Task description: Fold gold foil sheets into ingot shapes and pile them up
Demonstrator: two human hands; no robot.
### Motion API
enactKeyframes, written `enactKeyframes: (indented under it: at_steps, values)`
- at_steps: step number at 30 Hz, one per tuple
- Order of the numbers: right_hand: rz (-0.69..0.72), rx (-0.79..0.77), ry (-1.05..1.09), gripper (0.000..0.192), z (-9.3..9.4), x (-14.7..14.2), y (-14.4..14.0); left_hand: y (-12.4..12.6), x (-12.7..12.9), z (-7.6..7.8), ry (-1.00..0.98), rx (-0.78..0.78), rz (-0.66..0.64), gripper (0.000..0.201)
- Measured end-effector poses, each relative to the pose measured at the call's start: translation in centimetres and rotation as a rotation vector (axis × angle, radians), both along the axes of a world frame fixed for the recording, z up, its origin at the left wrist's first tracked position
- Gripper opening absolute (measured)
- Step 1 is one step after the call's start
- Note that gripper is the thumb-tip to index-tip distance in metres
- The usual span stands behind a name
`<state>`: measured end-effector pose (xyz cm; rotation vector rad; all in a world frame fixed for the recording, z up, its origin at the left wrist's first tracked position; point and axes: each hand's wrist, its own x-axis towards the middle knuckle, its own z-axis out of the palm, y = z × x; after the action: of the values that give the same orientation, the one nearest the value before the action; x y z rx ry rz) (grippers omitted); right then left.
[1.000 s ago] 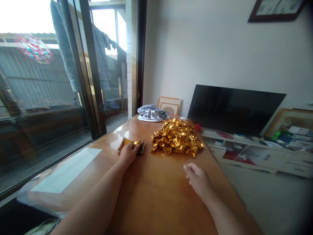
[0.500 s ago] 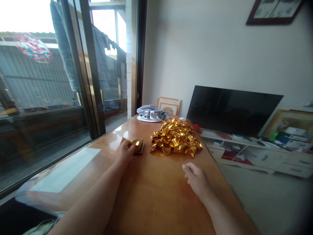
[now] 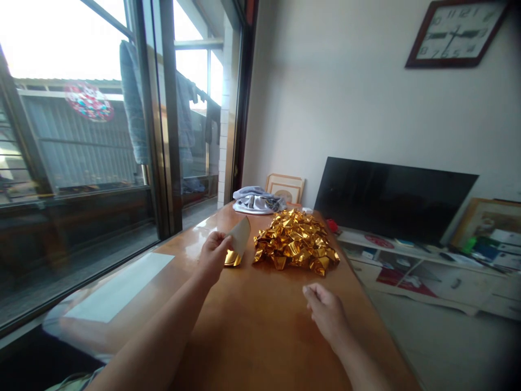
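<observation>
My left hand (image 3: 215,252) is closed on one sheet of foil paper (image 3: 241,234), its pale back facing me, raised just above a small stack of gold foil sheets (image 3: 233,259). The hand and the lifted sheet hide part of that stack. To the right, a heap of folded gold foil pieces (image 3: 295,241) lies on the table. My right hand (image 3: 323,307) hovers in front of the heap, apart from it. Its fingers are curled with the thumb against them, and I see nothing in them.
The brown wooden table (image 3: 244,336) runs away from me. A pale sheet (image 3: 122,285) lies along its left side by the window. Folded cloth (image 3: 258,201) sits at the far end. A television (image 3: 394,198) stands on a white cabinet (image 3: 443,279) to the right.
My left hand has lifted a foil sheet off the stack, turning its pale back toward me. The right hand keeps its curled pose. The whole view has tilted up slightly.
</observation>
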<state>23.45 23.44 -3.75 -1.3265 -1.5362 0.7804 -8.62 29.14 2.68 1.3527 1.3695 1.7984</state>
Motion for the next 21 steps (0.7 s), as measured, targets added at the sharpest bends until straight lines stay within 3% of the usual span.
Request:
enactKeyframes:
  at_steps: [4, 13, 17, 21]
  values:
    - [0.023, -0.006, 0.016, 0.038, 0.0, -0.2, 0.1, -0.6, 1.1, 1.3, -0.149, 0.031, -0.205, 0.024]
    - [0.055, 0.031, 0.173, 0.042, 2.2, -0.9, -1.0, -3.0, 4.8, 2.5, -0.283, -0.192, -0.525, 0.03]
    - [0.127, 0.015, 0.326, 0.052, 3.3, -0.9, -1.5, -4.4, 7.2, 2.1, -0.355, -0.33, -0.641, 0.029]
    - [0.211, -0.064, 0.349, 0.052, 2.9, -0.9, -1.5, -4.0, 8.4, 0.2, -0.246, -0.373, -0.662, 0.028]
